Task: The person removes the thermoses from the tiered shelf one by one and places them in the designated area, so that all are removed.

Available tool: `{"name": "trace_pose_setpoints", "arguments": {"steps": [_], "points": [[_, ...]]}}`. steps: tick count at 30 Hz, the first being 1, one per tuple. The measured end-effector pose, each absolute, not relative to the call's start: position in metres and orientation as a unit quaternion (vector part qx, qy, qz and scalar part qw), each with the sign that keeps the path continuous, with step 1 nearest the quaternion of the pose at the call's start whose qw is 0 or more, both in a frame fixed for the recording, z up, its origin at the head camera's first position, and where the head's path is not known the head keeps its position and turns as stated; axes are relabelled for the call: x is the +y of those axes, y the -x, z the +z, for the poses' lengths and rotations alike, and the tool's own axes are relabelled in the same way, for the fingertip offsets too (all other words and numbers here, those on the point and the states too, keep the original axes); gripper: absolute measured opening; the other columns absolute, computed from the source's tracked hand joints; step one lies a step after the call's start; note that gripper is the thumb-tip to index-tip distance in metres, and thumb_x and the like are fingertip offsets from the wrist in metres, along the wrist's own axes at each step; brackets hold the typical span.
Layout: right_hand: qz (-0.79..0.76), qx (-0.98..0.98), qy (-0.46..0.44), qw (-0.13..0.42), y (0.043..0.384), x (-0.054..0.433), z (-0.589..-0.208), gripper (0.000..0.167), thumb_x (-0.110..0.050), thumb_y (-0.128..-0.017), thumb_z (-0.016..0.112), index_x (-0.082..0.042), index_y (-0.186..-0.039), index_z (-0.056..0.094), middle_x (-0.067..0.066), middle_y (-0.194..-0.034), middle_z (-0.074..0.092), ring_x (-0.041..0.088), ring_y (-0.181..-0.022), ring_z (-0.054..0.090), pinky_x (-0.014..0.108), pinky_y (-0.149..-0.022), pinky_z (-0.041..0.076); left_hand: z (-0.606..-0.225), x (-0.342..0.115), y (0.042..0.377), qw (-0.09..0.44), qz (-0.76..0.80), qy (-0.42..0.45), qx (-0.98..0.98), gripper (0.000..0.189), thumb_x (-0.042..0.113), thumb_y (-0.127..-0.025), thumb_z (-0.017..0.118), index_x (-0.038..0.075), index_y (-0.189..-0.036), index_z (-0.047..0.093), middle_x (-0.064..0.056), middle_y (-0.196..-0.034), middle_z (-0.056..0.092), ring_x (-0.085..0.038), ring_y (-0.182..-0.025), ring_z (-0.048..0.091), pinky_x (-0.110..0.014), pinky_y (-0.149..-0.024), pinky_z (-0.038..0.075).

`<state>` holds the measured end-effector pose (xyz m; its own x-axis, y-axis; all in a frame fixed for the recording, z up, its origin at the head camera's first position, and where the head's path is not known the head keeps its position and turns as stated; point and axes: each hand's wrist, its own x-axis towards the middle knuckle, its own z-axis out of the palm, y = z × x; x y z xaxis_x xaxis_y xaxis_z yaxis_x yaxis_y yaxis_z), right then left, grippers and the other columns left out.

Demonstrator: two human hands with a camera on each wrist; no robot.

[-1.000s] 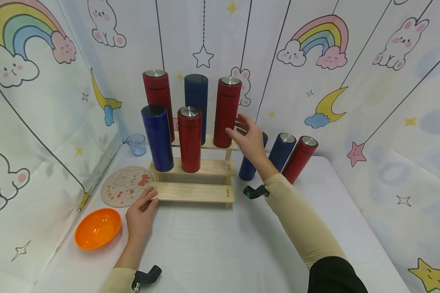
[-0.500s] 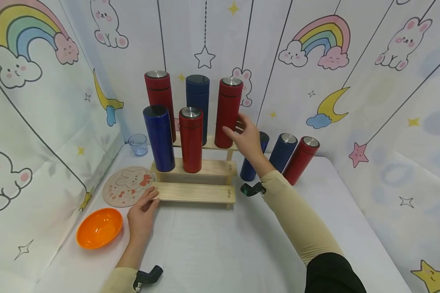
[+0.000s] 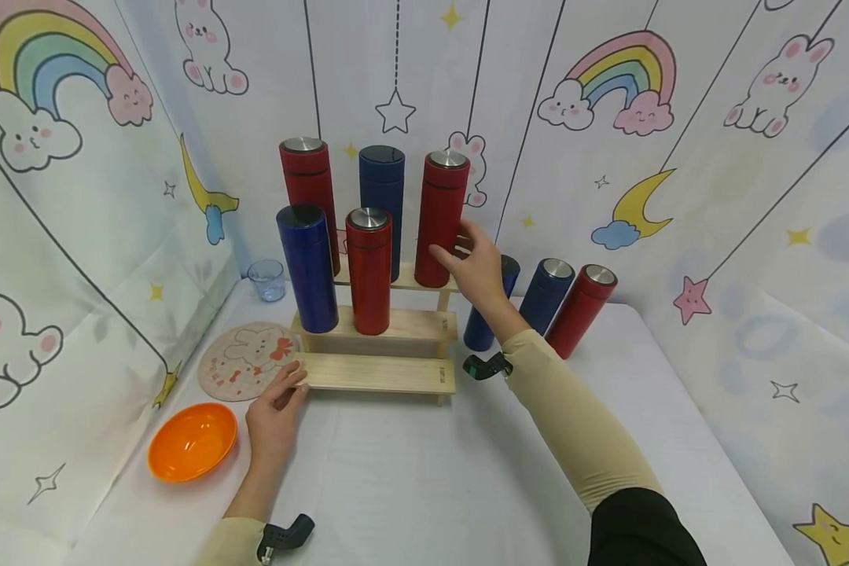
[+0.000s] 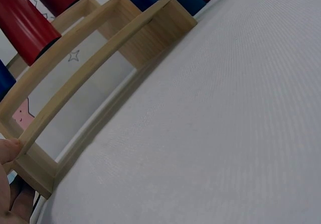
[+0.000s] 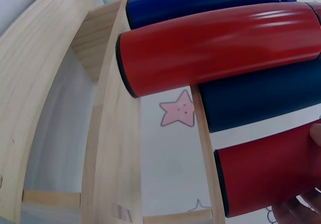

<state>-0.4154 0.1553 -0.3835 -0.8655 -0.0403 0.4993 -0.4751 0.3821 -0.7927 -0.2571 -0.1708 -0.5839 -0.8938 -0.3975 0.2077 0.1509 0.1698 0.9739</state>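
Note:
A three-step wooden rack (image 3: 375,373) stands on the table. My left hand (image 3: 272,417) pinches the left end of its lowest step, thumb on top; the left wrist view shows that thumb (image 4: 11,147) at the board's corner. My right hand (image 3: 479,266) holds the lower part of the red thermos bottle (image 3: 440,224) at the right end of the top step. This bottle stands upright. In the right wrist view its base sits on the step, and part of my thumb lies against it. Beside it on the top step are a dark blue bottle (image 3: 382,177) and another red bottle (image 3: 304,169).
On the middle step stand a blue bottle (image 3: 307,267) and a red bottle (image 3: 369,271). Right of the rack are two blue bottles, one dark (image 3: 548,295), and a red bottle (image 3: 582,310). An orange bowl (image 3: 192,442), round mat (image 3: 249,362) and glass cup (image 3: 266,281) sit left.
My right hand has shifted slightly left, its thumb further across the red bottle. The left hand stays on the rack's lowest step. The bottles keep their places; the head view has shifted slightly.

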Motion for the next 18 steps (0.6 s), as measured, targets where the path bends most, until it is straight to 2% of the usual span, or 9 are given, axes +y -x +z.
{"name": "trace_pose_setpoints", "arguments": {"steps": [7,13,18], "points": [[0.538,-0.800,-0.161,0.212,0.414,0.156,-0.384,0.062,-0.027,-0.097,0.085,-0.006,-0.150,0.060,0.011,-0.141,0.067,0.029,-0.127,0.067,0.051,-0.108,0.056,-0.582,-0.170,0.255,0.212,-0.639,-0.081,-0.735,0.026,0.006,-0.101,0.079,0.007,-0.126,0.081,0.000,-0.145,0.069,-0.018,-0.140,0.060,-0.009,-0.096,0.051],[0.532,-0.804,-0.155,0.216,0.409,0.156,-0.384,0.061,-0.026,-0.097,0.085,-0.006,-0.149,0.060,0.010,-0.140,0.068,0.027,-0.125,0.067,0.043,-0.105,0.059,-0.582,-0.171,0.255,0.215,-0.640,-0.079,-0.734,0.025,0.006,-0.101,0.079,0.007,-0.126,0.082,0.001,-0.144,0.070,-0.018,-0.139,0.060,-0.009,-0.096,0.051],[0.529,-0.806,-0.153,0.216,0.405,0.158,-0.384,0.060,-0.027,-0.097,0.085,-0.007,-0.148,0.061,0.010,-0.139,0.068,0.027,-0.124,0.068,0.042,-0.104,0.059,-0.582,-0.171,0.256,0.215,-0.638,-0.080,-0.735,0.025,0.006,-0.101,0.079,0.006,-0.126,0.082,0.001,-0.144,0.070,-0.018,-0.139,0.060,-0.009,-0.096,0.051]]}}
